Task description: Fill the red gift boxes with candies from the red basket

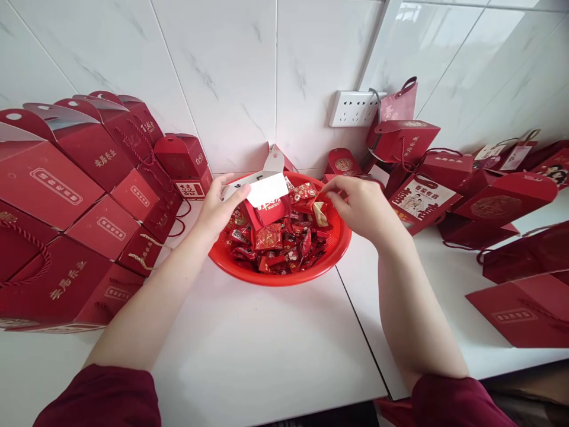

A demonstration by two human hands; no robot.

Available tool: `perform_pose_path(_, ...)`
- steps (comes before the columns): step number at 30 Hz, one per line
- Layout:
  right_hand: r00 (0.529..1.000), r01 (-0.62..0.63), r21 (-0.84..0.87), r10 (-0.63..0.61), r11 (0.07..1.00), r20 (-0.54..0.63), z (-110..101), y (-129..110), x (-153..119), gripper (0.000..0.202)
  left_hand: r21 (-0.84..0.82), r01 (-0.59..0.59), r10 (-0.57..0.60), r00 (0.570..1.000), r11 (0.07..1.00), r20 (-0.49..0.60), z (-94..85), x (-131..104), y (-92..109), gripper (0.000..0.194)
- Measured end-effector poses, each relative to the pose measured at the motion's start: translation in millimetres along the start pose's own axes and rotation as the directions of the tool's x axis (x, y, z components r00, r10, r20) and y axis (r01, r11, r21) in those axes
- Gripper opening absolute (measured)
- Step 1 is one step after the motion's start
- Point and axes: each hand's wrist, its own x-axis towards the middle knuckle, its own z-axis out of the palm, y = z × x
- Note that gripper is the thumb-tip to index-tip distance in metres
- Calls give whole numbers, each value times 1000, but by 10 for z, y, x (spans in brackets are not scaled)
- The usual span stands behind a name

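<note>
My left hand (217,207) grips a small red gift box (267,212) by its upper left edge, thumb on the white inner flap. The box is tilted over a red plastic basket (280,279), its lid standing up at the back. Wrapped candies (284,255) in red and gold lie heaped in the basket. My right hand (355,204) is over the basket's right rim, thumb and forefinger pinched at the edge of a red wrapped candy (304,193) close to the box. The fingertips are partly hidden.
Red gift boxes (84,178) with rope handles stand stacked at the left. More red boxes (502,198) crowd the right side of the white counter (267,344). A power strip (353,108) is against the tiled wall (235,71) at the back.
</note>
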Motion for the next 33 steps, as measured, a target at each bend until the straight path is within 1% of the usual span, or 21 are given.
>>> perform_pose_path(2,984,-72,-61,81,996,158,61,70,37,24,-52,105,-104,994,993,16,6,2,12,64)
perform_pose_path(3,968,-99,-85,116,991,223,102,93,53,26,-62,132,-131,991,989,28,11,-4,24,65)
perform_pose_path(6,911,-119,-103,150,988,384,241,122,87,32,-62,128,-126,991,990,37,26,-21,43,66)
perform_pose_path(8,869,-90,-83,119,992,479,331,123,102,34,-55,113,-112,993,992,21,30,-20,39,66)
perform_pose_path(10,837,-52,-57,75,997,542,409,125,120,34,-61,84,-85,996,995,-7,30,-11,40,65)
perform_pose_path(12,823,-38,-63,68,997,565,475,135,141,34,-94,40,-44,998,995,-48,28,-3,58,64)
perform_pose_path(14,822,-45,-88,87,995,563,532,157,162,35,-149,-3,-12,995,989,-100,24,2,92,64)
perform_pose_path(17,811,-42,-119,103,992,576,602,206,172,33,-209,-16,-15,989,978,-146,20,6,136,65)
perform_pose_path(22,778,-26,-172,128,985,615,665,269,143,32,-257,49,-80,991,965,-111,14,8,134,67)
perform_pose_path(24,762,-11,-188,130,982,634,674,275,137,32,-266,49,-80,991,963,-107,11,5,125,65)
perform_pose_path(29,709,55,-199,102,978,698,711,291,132,25,-276,44,-72,993,960,-91,12,-5,127,62)
perform_pose_path(31,708,70,-198,91,978,700,734,305,123,25,-278,41,-68,994,960,-89,14,-7,132,61)
perform_pose_path(32,737,69,-183,74,981,672,742,311,118,24,-279,41,-68,994,960,-89,14,-7,133,61)
perform_pose_path(33,776,63,-156,50,986,629,746,315,114,24,-279,41,-68,994,960,-89,14,-7,133,61)
